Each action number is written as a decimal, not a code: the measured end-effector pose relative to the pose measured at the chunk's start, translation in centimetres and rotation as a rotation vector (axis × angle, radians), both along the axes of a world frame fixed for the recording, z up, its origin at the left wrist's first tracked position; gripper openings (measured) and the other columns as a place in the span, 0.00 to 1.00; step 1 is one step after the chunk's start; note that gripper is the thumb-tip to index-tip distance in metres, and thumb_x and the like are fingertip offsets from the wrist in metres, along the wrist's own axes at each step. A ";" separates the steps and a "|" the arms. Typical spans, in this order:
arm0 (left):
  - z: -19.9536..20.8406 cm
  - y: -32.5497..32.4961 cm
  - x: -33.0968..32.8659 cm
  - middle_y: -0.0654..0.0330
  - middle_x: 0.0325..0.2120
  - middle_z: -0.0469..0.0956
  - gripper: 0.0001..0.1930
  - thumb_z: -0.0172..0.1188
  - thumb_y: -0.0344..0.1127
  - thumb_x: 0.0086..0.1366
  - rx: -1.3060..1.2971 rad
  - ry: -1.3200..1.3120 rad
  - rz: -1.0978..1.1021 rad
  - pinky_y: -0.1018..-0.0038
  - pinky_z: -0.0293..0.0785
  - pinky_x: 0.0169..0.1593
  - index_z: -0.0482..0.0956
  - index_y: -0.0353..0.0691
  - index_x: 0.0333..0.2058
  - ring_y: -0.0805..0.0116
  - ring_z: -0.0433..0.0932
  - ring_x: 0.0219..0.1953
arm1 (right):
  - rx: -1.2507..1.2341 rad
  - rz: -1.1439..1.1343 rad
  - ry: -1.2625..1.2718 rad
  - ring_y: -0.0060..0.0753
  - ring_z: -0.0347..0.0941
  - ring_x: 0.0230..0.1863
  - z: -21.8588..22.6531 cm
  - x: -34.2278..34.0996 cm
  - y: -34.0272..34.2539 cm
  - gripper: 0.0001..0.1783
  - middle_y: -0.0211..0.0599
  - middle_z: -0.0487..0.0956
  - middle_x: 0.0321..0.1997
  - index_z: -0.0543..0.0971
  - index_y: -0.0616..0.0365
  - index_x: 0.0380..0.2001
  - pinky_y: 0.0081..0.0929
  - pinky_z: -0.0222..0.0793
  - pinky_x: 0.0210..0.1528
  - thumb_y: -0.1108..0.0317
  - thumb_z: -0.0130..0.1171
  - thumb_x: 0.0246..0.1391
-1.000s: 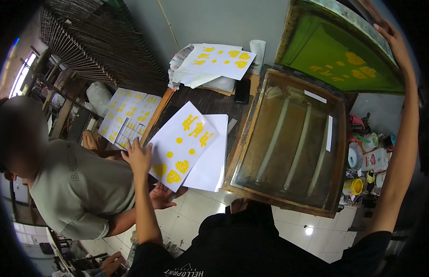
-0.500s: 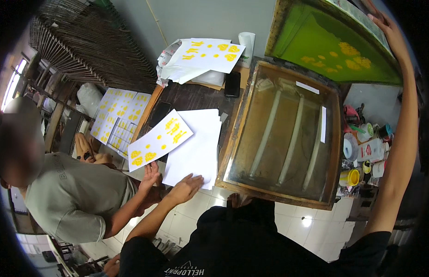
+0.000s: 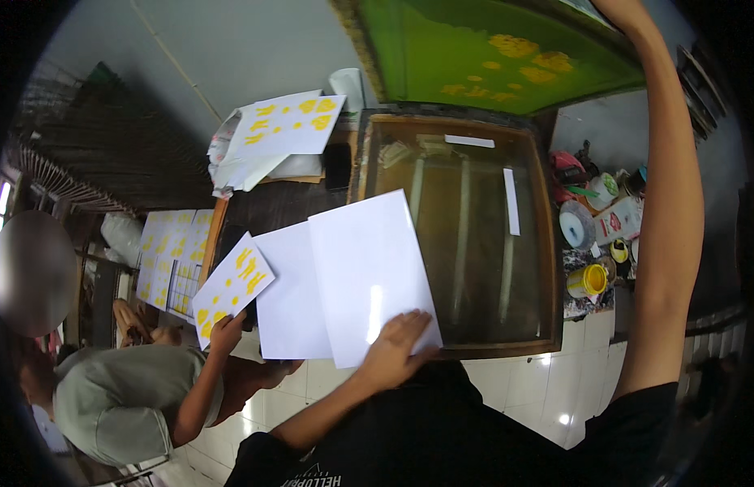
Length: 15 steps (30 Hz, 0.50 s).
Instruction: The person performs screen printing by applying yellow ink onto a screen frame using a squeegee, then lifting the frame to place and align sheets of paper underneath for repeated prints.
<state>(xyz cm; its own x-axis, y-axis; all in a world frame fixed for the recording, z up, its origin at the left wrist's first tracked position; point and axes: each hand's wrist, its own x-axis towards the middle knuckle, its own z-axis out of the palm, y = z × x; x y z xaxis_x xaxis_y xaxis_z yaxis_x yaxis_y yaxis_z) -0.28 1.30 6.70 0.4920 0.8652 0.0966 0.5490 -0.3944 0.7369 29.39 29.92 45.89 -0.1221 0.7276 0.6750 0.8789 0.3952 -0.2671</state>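
My left hand (image 3: 399,349) grips the lower right corner of a blank white sheet of paper (image 3: 369,268). The sheet lies partly over a stack of blank paper (image 3: 292,292) and partly over the left side of a wood-framed glass table (image 3: 482,300). High at the right, my right hand (image 3: 624,11) holds the upper edge of a raised green printing screen (image 3: 450,57), its fingers cut off by the picture's edge. The screen carries a yellow pattern and stands tilted above the table's far side. Two white strips (image 3: 511,203) sit on the glass.
On the left, a co-worker's hand (image 3: 227,331) holds a yellow-printed sheet (image 3: 235,284). More printed sheets (image 3: 296,122) lie at the back beside a dark phone (image 3: 337,166). Paint pots, including a yellow one (image 3: 586,282), crowd the right. A wire drying rack (image 3: 109,146) stands far left.
My left hand has drawn a blank sheet off the stack and rightward onto the glass. The co-worker has taken the printed sheet away to the left. My right hand remains on the raised screen.
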 end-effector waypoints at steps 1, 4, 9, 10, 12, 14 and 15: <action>-0.1 1.4 -0.2 0.43 0.61 0.73 0.29 0.64 0.43 0.69 0.015 -0.057 0.053 0.54 0.61 0.71 0.72 0.31 0.61 0.43 0.69 0.66 | 0.007 0.021 -0.027 0.36 0.75 0.39 0.0 0.0 0.0 0.21 0.40 0.82 0.34 0.82 0.67 0.39 0.36 0.70 0.47 0.56 0.68 0.56; -1.4 9.9 -1.4 0.39 0.67 0.66 0.32 0.61 0.47 0.71 0.308 0.143 0.183 0.46 0.53 0.73 0.67 0.35 0.67 0.39 0.61 0.71 | -0.038 0.067 0.005 0.40 0.77 0.40 0.0 -0.2 0.2 0.23 0.46 0.84 0.36 0.83 0.67 0.43 0.38 0.71 0.49 0.55 0.67 0.56; -3.0 20.6 2.3 0.39 0.77 0.38 0.42 0.43 0.71 0.71 0.175 0.608 0.195 0.41 0.28 0.76 0.52 0.54 0.76 0.37 0.32 0.78 | -0.007 0.010 -0.053 0.47 0.81 0.43 0.6 0.1 1.2 0.25 0.56 0.85 0.41 0.85 0.67 0.46 0.42 0.73 0.51 0.53 0.66 0.57; -3.3 22.2 4.5 0.40 0.77 0.37 0.43 0.43 0.72 0.71 0.156 0.597 0.142 0.42 0.28 0.76 0.52 0.56 0.76 0.38 0.32 0.78 | -0.036 0.017 -0.060 0.49 0.81 0.43 0.8 0.4 1.5 0.26 0.57 0.85 0.42 0.85 0.67 0.46 0.42 0.74 0.51 0.53 0.66 0.57; -3.3 25.2 9.1 0.44 0.78 0.36 0.45 0.43 0.74 0.69 0.153 0.595 0.066 0.44 0.28 0.77 0.51 0.57 0.76 0.41 0.31 0.79 | 0.003 0.020 -0.093 0.52 0.82 0.44 1.1 1.0 2.0 0.26 0.59 0.85 0.43 0.85 0.67 0.45 0.43 0.74 0.51 0.52 0.66 0.57; -3.1 27.7 12.9 0.45 0.78 0.37 0.45 0.43 0.74 0.69 0.147 0.590 0.019 0.45 0.28 0.77 0.51 0.56 0.76 0.42 0.30 0.79 | 0.018 0.016 -0.117 0.55 0.82 0.44 1.5 1.2 2.6 0.26 0.60 0.85 0.43 0.86 0.68 0.44 0.43 0.74 0.51 0.51 0.66 0.57; -3.0 28.6 14.5 0.45 0.78 0.36 0.45 0.42 0.75 0.69 0.143 0.606 0.008 0.45 0.29 0.77 0.51 0.56 0.76 0.43 0.30 0.79 | 0.017 0.005 -0.125 0.56 0.82 0.45 1.6 1.2 2.9 0.27 0.61 0.85 0.44 0.86 0.68 0.43 0.43 0.74 0.52 0.51 0.66 0.57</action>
